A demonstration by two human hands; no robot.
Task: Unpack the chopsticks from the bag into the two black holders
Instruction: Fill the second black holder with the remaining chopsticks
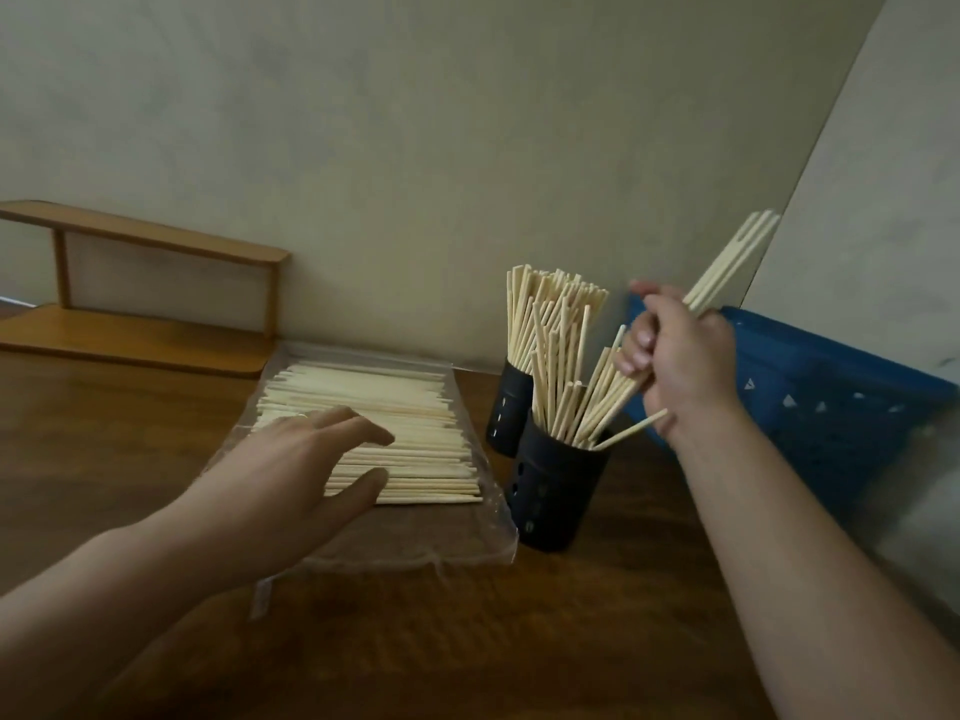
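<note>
A clear plastic bag [415, 543] lies flat on the wooden table, with a pile of pale chopsticks [410, 407] on it. My left hand [306, 459] reaches over the pile with fingers spread, at or just above the sticks. Two black holders stand to the right of the bag: the near holder [558, 501] and the far holder [511, 407], both full of upright chopsticks. My right hand [675, 356] grips a small bunch of chopsticks [727, 267] tilted over the near holder, with their lower ends at its rim.
A blue plastic crate [831, 397] sits behind my right hand against the wall. A low wooden shelf [156, 304] stands at the back left. The table [467, 641] runs toward me.
</note>
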